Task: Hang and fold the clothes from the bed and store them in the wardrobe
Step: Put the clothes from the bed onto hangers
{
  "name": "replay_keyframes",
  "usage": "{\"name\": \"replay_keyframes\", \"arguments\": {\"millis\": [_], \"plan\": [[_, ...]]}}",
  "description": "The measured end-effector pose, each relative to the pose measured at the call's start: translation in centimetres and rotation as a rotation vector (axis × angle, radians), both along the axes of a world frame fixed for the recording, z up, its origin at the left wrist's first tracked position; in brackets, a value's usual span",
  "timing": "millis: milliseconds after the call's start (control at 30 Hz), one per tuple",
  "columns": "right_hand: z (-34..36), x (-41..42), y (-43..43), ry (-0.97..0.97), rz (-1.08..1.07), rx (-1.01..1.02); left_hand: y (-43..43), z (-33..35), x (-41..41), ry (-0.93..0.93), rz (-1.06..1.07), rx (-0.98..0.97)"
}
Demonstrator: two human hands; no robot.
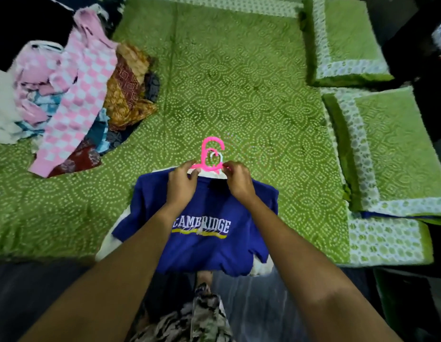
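A blue shirt (204, 245) with "CAMBRIDGE" across the chest lies on the near edge of the bed, its hem hanging over the side. A pink hanger (212, 151) pokes out of its white collar, hook pointing away from me. My left hand (181, 185) pinches the collar at the hanger's left shoulder. My right hand (239, 182) pinches the collar at the hanger's right side. A pile of clothes (73, 99) sits at the bed's far left, with a pink-and-white checked garment (78, 104) on top.
The green patterned bedspread (239, 95) covers the bed. Two green pillows (348, 40) (392, 149) lie along the right side. Dark floor runs below the bed's near edge, where my camouflage trousers (197, 319) show.
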State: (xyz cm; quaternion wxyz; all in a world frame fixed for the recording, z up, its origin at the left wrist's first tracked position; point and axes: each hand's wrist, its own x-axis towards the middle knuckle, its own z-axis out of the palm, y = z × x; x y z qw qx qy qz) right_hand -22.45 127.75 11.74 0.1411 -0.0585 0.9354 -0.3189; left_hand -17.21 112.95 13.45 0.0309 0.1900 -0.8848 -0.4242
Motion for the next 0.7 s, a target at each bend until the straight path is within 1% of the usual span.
{"name": "replay_keyframes", "arguments": {"millis": [67, 167, 200, 267, 333, 367, 433, 567, 700], "plan": [[-1.6, -1.5, 0.1, -0.055, -0.016, 0.000, 0.7, -1.4, -1.1, -0.082, 0.060, 0.139], [-2.9, -3.4, -0.1, -0.212, -0.093, -0.118, 1.6, -2.7, -2.5, -0.190, 0.219, 0.501], [-3.2, -3.6, -0.4, -0.298, -0.175, -0.215, 1.8, -2.8, -2.8, -0.223, 0.266, 0.622], [-3.3, -3.6, -1.2, -0.573, -0.387, -0.484, 2.0, -2.9, -3.0, -0.283, 0.329, 0.849], [-3.4, -3.3, -2.2, -0.801, -0.527, -0.701, 1.8, -2.9, -3.2, -0.321, 0.365, 0.995], [-3.3, -3.2, -2.7, -0.856, -0.551, -0.753, 1.6, -2.8, -3.1, -0.327, 0.379, 1.023], [-2.7, -2.8, -3.8, -0.893, -0.547, -0.780, 1.2, -2.6, -3.1, -0.315, 0.416, 1.042], [-0.4, -2.0, -6.9, -0.898, -0.489, -0.785, -0.9, -1.3, -2.5, -0.279, 0.466, 1.049], [2.0, -1.2, -11.4, -0.870, -0.436, -0.752, -5.1, 0.9, -1.0, -0.223, 0.522, 1.027]]}}
